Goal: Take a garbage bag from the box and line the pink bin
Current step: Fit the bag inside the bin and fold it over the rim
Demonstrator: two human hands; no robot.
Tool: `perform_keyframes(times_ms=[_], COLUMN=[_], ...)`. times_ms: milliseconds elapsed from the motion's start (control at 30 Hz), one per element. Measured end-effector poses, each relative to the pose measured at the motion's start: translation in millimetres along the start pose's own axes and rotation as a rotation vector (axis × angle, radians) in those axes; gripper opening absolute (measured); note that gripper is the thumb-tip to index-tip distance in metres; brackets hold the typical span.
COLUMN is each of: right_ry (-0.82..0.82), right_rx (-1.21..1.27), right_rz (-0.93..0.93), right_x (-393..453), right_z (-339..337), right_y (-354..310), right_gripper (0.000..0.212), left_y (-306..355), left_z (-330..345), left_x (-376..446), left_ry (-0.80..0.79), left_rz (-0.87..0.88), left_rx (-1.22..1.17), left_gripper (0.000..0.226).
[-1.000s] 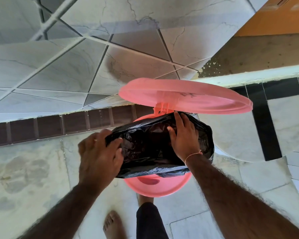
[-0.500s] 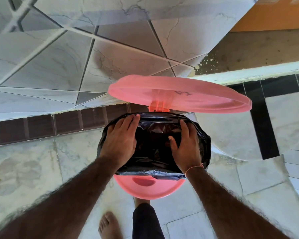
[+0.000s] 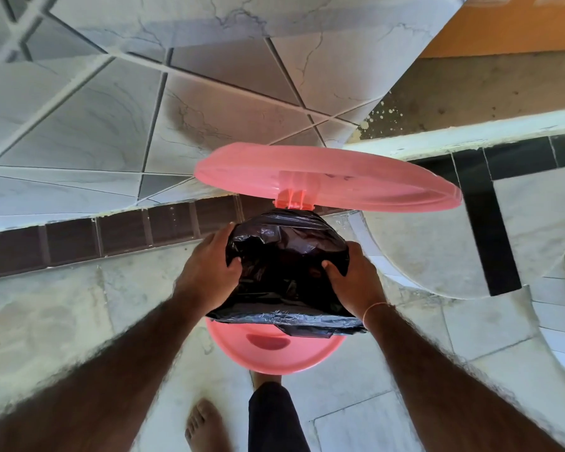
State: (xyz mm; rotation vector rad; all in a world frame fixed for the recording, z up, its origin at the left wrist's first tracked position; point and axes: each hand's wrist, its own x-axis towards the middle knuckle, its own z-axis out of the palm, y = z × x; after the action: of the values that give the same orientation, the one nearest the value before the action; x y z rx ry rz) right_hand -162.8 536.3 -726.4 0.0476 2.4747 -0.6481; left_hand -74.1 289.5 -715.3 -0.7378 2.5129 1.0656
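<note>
The pink bin point(image 3: 274, 353) stands on the floor right in front of me, its round pink lid point(image 3: 323, 177) tipped up behind it. A black garbage bag point(image 3: 287, 256) is spread over the bin's mouth and hangs down its front. My left hand point(image 3: 209, 265) grips the bag at the left side of the rim, thumb tucked inside. My right hand point(image 3: 356, 278) grips the bag at the right side, thumb hooked over the plastic. The garbage bag box is out of sight.
A tiled wall with a brown skirting strip point(image 3: 111, 236) runs close behind the bin. A white ledge with black tiles point(image 3: 490, 203) lies to the right. My bare left foot point(image 3: 206, 425) and a dark trouser leg point(image 3: 274, 419) are just below the bin.
My left hand has come from the bag's outer left edge onto the bin's left rim. My right hand has slid from the middle of the bag to its right side. The bag sits lower.
</note>
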Motion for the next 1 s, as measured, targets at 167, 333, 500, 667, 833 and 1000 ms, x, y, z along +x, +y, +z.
perform_keyframes(times_ms=[167, 333, 500, 667, 833, 1000], right_ry=[0.018, 0.045, 0.064, 0.083, 0.071, 0.078], right_rx=[0.093, 0.14, 0.172, 0.159, 0.175, -0.007], right_rz=[0.052, 0.084, 0.145, 0.131, 0.09, -0.008], right_x=[-17, -36, -46, -72, -97, -121], right_z=[1, 5, 3, 10, 16, 23], right_y=[4, 8, 20, 33, 38, 44], right_gripper=[0.053, 0.07, 0.059, 0.074, 0.095, 0.077], left_y=[-16, -24, -32, -36, -43, -46], left_z=[9, 13, 9, 13, 15, 19], left_x=[-37, -59, -71, -91, -111, -131], left_ry=[0.004, 0.017, -0.018, -0.019, -0.045, -0.032], left_rz=[-0.116, -0.186, -0.19, -0.166, -0.156, -0.179], left_rx=[-0.101, -0.161, -0.109, -0.096, 0.013, 0.067], left_gripper=[0.08, 0.088, 0.098, 0.107, 0.113, 0.106])
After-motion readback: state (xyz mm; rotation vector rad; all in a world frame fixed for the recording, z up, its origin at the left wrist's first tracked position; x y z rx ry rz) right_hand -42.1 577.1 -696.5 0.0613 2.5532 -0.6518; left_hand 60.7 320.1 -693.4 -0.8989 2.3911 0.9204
